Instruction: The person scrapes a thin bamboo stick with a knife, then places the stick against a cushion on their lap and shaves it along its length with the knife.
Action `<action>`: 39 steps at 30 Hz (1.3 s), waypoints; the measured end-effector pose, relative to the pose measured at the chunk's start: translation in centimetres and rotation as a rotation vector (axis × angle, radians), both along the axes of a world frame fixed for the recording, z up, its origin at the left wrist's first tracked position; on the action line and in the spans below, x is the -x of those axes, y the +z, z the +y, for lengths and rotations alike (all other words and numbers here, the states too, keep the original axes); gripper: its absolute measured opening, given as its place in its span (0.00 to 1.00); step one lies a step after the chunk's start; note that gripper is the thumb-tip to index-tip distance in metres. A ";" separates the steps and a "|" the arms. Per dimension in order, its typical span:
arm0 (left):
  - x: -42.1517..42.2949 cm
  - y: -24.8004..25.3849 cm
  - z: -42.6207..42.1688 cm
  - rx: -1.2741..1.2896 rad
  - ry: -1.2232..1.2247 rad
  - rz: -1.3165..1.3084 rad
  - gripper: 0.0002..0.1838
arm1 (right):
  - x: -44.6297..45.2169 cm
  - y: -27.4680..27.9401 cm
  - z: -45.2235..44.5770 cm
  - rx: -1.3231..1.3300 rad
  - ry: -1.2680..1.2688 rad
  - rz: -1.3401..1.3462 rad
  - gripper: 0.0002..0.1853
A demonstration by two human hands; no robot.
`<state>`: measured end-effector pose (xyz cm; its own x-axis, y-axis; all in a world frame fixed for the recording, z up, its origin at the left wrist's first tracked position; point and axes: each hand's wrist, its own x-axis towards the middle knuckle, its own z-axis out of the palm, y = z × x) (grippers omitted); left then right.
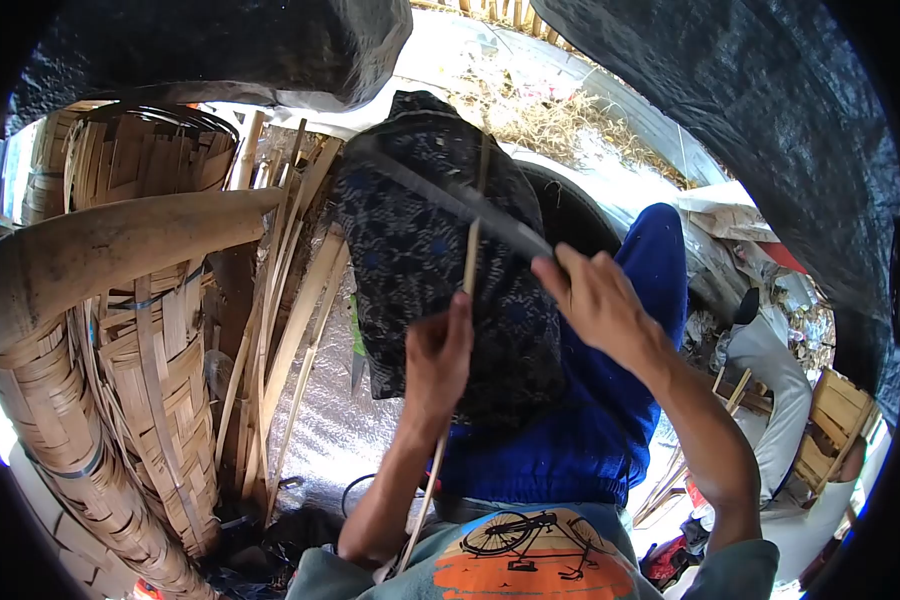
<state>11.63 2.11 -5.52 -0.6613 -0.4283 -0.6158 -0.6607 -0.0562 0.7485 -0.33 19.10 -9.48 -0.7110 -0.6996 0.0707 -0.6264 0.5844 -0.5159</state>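
My left hand (438, 350) is closed around a thin bamboo strip (472, 255), thumb up along it. The strip runs lengthwise over my lap and back past my left forearm. My right hand (605, 305) is closed on the handle of a long knife (460, 205). Motion smears the blade, which lies slantwise across the strip ahead of my left hand. Fingers hide most of the handle. Beneath both, a dark patterned cloth (420, 240) covers my left leg and lap, over blue trousers (655, 260).
Tall woven bamboo baskets (155, 400) stand at my left, with a thick bamboo pole (120, 255) across them. Loose bamboo strips (295, 370) lean beside my leg. Dark plastic sheeting (760, 110) hangs overhead on both sides. A wooden crate-like piece (832, 425) is at right.
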 end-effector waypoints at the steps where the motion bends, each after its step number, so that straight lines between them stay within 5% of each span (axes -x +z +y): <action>1: -0.2 0.2 0.0 0.004 -0.005 -0.001 0.31 | 0.4 -0.7 -0.5 0.028 -0.041 0.077 0.19; 4: -0.2 0.5 -0.5 -0.077 0.019 -0.010 0.29 | 0.7 -2.1 0.5 0.003 0.050 0.165 0.14; 7: 0.4 1.6 -1.4 0.014 -0.103 -0.074 0.29 | 0.4 -1.7 2.9 -0.002 0.232 0.178 0.24; 9: 1.3 1.8 -1.3 0.137 -0.104 -0.010 0.27 | 1.0 1.2 3.1 -0.195 0.100 -0.504 0.26; 10: 1.5 1.8 -1.3 0.256 -0.113 0.049 0.26 | 1.2 3.3 2.3 -0.135 -0.010 -0.568 0.18; 13: 1.7 1.4 -1.7 0.340 -0.147 0.033 0.25 | 1.1 4.7 1.9 -0.100 -0.087 -0.612 0.16; 17: 2.4 1.3 -1.4 0.416 -0.180 -0.017 0.21 | -0.1 2.8 2.6 0.027 -0.027 -0.558 0.21; 26: 1.7 -0.1 -0.6 0.584 -0.249 0.033 0.18 | -0.7 2.4 2.8 -0.190 0.053 -0.484 0.22; 28: 1.4 -0.2 -0.1 0.658 -0.262 0.121 0.16 | -1.1 2.1 2.4 -0.108 0.011 -0.225 0.21; 34: 0.8 -0.3 0.9 0.562 -0.275 0.073 0.18 | -0.6 -0.9 1.6 0.037 0.003 -0.030 0.21; 35: 0.9 -0.2 0.6 0.504 -0.232 0.061 0.20 | -0.5 -0.7 1.6 0.036 0.009 -0.022 0.21; 37: 1.4 0.7 0.0 0.458 -0.184 0.049 0.20 | -0.6 0.1 1.1 0.102 -0.078 -0.424 0.20; 39: 1.8 1.4 -0.8 0.419 -0.139 0.036 0.20 | -0.8 1.7 0.7 0.188 -0.088 -0.395 0.20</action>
